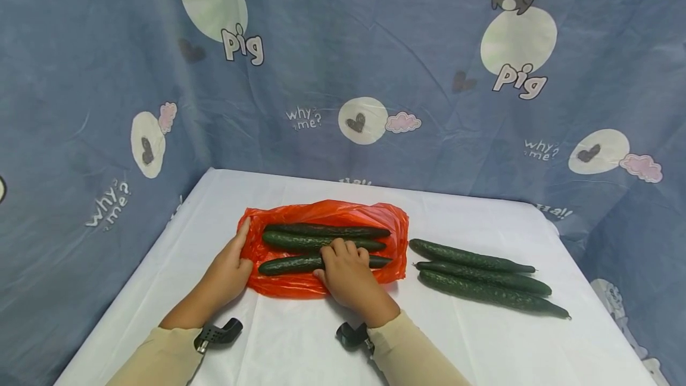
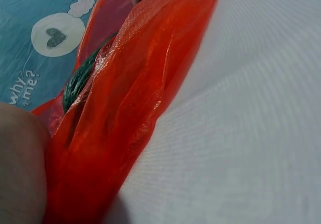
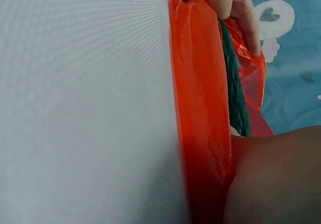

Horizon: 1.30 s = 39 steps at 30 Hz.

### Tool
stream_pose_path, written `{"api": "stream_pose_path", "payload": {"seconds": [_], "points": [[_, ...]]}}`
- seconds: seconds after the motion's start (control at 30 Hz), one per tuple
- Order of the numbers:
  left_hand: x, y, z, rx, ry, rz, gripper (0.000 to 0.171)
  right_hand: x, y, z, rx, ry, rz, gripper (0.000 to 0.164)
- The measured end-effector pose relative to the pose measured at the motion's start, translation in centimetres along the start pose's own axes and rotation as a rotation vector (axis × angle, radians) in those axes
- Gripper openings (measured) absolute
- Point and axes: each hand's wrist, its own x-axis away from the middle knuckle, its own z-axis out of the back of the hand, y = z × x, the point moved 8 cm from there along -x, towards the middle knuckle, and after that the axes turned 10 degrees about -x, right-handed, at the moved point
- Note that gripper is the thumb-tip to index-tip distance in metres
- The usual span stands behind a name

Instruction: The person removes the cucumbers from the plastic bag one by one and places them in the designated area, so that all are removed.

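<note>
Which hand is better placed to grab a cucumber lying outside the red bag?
Probably the right hand: it's nearer the three loose cucumbers, though it grips the front cucumber. The left hand is at the left edge of the red bag, farther away.

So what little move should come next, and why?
Perhaps the right hand should let go of the front cucumber: it already lies in the red bag beside two other cucumbers, while three more cucumbers lie outside on the table.
</note>
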Motion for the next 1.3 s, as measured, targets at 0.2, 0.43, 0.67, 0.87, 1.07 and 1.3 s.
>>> {"api": "stream_pose_path", "payload": {"seconds": [0.2, 0.43, 0.67, 0.87, 1.07, 1.3], "points": [[0.0, 0.0, -0.1, -0.003, 0.008, -0.014, 0.092, 0.1, 0.0, -0.2, 0.027, 0.035, 0.01, 0.043], [0.0, 0.0, -0.1, 0.002, 0.001, -0.011, 0.092, 0.2, 0.1, -0.7, 0.02, 0.051, 0.01, 0.045], [0.0, 0.0, -0.2, 0.009, -0.009, -0.009, 0.092, 0.3, 0.1, -0.7, 0.007, 0.059, 0.012, 0.044], [0.0, -0.2, -0.4, 0.021, -0.01, -0.008, 0.093, 0.2, 0.2, -0.7, -0.001, 0.057, 0.012, 0.046], [0.0, -0.2, -0.5, 0.021, -0.01, -0.014, 0.093, 0.2, 0.1, 0.0, -0.035, 0.091, 0.001, 0.048], [0.0, 0.0, -0.2, 0.017, -0.01, -0.015, 0.092, 0.3, -0.2, 0.6, -0.026, 0.133, 0.011, 0.046]]}}
